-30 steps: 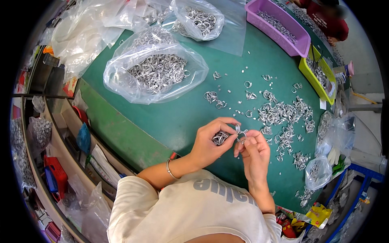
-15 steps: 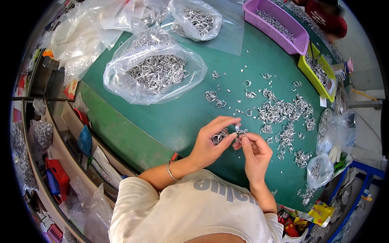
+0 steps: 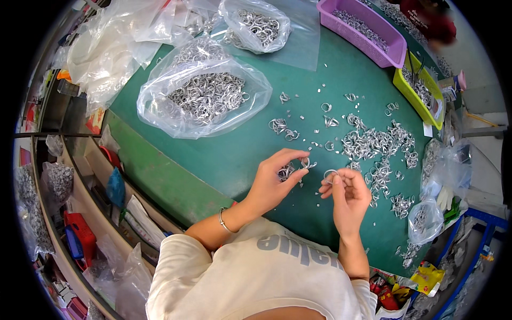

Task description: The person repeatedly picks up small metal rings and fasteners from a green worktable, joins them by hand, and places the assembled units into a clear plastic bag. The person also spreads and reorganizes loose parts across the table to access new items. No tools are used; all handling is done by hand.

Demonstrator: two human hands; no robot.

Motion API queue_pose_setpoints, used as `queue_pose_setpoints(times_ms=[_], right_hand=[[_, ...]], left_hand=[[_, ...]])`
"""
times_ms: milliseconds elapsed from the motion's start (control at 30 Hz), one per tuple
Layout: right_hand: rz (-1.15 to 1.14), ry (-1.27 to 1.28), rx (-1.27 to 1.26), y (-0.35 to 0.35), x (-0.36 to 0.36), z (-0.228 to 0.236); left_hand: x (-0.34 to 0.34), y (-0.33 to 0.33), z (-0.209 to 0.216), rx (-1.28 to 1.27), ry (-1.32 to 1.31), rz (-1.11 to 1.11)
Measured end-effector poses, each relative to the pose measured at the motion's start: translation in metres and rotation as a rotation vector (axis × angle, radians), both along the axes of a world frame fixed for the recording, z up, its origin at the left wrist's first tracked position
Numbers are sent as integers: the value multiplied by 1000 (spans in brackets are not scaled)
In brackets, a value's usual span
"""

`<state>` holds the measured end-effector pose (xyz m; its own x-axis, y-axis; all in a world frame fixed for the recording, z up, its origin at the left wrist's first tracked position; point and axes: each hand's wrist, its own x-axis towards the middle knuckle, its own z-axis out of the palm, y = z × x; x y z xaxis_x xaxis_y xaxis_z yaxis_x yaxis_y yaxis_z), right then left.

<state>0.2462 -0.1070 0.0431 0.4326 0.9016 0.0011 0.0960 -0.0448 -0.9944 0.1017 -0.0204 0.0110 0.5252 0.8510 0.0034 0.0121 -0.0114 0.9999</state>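
Several silver metal rings (image 3: 286, 172) sit in the curl of my left hand (image 3: 273, 180), and its thumb and forefinger pinch another ring (image 3: 306, 163). My right hand (image 3: 349, 198), a short way to the right, holds a single ring (image 3: 330, 175) between thumb and fingers. The two hands are apart above the green table (image 3: 213, 154). Beyond my right hand lies a loose heap of similar rings (image 3: 373, 143). Small silver bits (image 3: 316, 143) and a few single rings are scattered just past my fingertips.
A clear plastic bag (image 3: 250, 106) full of rings stands open at the left, with a smaller one (image 3: 261, 26) behind. A purple basket (image 3: 392, 50) and a yellow-green basket (image 3: 434, 114) line the far right. Shelves (image 3: 106, 213) hold bags at left. A co-worker's dark red sleeve (image 3: 434, 24) shows.
My hands were together at the rings; now they have separated. My right hand has moved right with one ring, while my left stays nearly in place with the others.
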Motion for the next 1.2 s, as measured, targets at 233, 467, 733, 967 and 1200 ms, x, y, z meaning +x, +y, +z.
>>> queue_pose_setpoints(times_ms=[233, 467, 733, 967, 1200], right_hand=[[36, 464, -182, 13, 20, -37], [346, -353, 0, 28, 2, -25], [243, -695, 104, 104, -6, -68], [191, 103, -144, 101, 19, -70], [47, -57, -117, 71, 51, -54]], left_hand=[[7, -4, -43, 214, 187, 83], [-3, -7, -37, -1332, -528, -57], [-17, -6, -43, -1060, -486, -144], [-21, -5, -31, -726, -223, -37], [-16, 2, -34, -623, -154, -52]])
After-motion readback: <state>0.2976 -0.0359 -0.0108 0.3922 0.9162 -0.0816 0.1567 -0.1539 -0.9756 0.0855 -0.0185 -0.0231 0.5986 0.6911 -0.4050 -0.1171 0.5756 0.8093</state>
